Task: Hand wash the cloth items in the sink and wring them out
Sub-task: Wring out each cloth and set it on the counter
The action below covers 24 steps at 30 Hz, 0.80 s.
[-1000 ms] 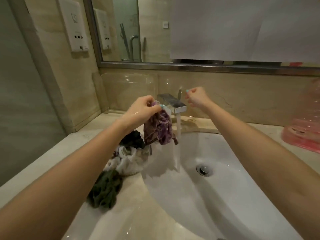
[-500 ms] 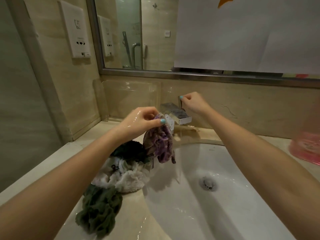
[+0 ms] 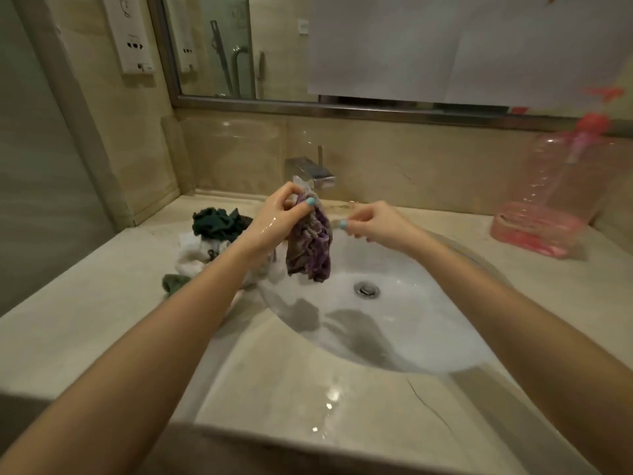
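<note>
My left hand, wet, pinches the top of a crumpled purple cloth that hangs over the left side of the white sink basin. With its fingers curled, my right hand hovers just right of the cloth; its fingertips are very close to the cloth's edge and hold nothing I can see. The chrome tap behind the cloth shows no stream. On the counter left of the basin lies a pile: a dark green cloth, a white cloth and a smaller green piece.
The drain sits at the basin's middle. A pink pump bottle and a pink soap dish stand on the counter at the back right. A mirror and a wall socket panel are behind.
The water stream from the tap has stopped. My right hand left the tap lever and came down beside the purple cloth. My left hand keeps its hold on the cloth.
</note>
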Available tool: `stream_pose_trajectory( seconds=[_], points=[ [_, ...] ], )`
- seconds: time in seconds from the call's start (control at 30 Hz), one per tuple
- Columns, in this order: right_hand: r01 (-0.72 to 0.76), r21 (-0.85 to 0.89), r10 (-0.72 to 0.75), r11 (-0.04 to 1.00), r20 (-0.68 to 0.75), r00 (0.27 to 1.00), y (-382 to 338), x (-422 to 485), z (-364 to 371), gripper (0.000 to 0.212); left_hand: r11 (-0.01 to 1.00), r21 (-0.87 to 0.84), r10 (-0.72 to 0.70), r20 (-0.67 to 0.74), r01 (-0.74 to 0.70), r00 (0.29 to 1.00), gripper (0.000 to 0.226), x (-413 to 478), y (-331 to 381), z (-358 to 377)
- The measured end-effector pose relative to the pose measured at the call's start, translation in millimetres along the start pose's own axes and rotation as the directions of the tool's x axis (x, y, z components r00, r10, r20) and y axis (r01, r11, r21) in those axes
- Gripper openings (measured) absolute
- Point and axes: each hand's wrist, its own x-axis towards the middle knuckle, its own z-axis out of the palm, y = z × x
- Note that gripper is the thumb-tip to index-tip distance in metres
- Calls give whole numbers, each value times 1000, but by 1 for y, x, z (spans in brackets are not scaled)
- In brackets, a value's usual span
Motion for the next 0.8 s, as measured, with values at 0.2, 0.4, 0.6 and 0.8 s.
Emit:
stream_pose_trajectory(
  seconds=[0.2, 0.4, 0.6, 0.8],
  points=[
    [-69, 297, 74, 952, -5, 997, 22, -58, 20, 15, 952, -307, -23, -43, 8, 999, 5, -12, 2, 36],
    [-68, 410, 107, 909, -73, 992, 31, -68, 1, 12, 926, -351, -118, 81, 140, 990, 30, -7, -17, 52],
    [-119, 275, 109, 954, 50, 993, 36, -60, 19, 32, 870, -471, -97, 121, 143, 988, 29, -6, -14, 58],
    [-46, 449, 77, 892, -50, 996, 39, -57, 21, 16, 966, -234, -81, 135, 111, 988, 26, 2, -7, 51]
  ],
)
